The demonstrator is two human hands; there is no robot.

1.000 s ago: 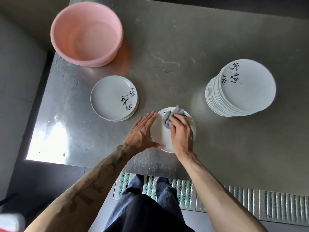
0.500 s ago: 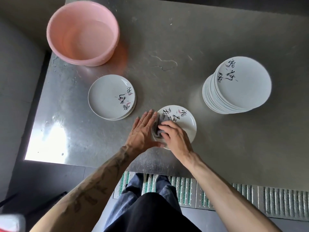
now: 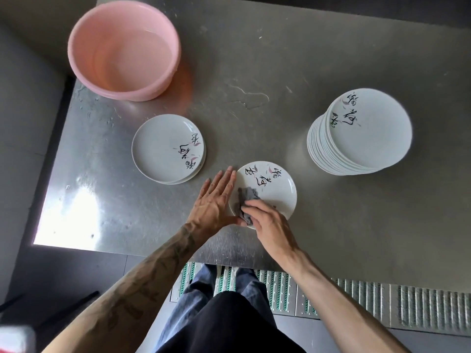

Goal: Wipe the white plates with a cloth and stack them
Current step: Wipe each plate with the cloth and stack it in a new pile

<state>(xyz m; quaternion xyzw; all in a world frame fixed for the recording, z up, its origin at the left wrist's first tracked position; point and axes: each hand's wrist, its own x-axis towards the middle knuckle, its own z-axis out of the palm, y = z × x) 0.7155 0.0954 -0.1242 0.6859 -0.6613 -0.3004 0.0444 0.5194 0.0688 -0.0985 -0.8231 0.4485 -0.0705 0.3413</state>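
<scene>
A white plate point(image 3: 276, 191) with black lettering lies flat near the table's front edge. My right hand point(image 3: 269, 222) grips a grey cloth point(image 3: 246, 200) and presses it on the plate's near left part. My left hand point(image 3: 216, 197) lies flat against the plate's left rim, fingers straight, thumb at the near rim. A low stack of white plates point(image 3: 165, 149) sits to the left. A tall stack of white plates point(image 3: 362, 133) stands at the right.
A pink basin point(image 3: 163, 80) holding water stands at the back left of the steel table point(image 3: 254, 59). A small puddle point(image 3: 251, 96) lies mid-table. The table's left edge drops to a dark floor; a grated mat point(image 3: 356, 296) lies below the front edge.
My right hand has dragged the cloth from the plate's far side to its near left part, uncovering the lettering. My left hand has stayed at the plate's left rim.
</scene>
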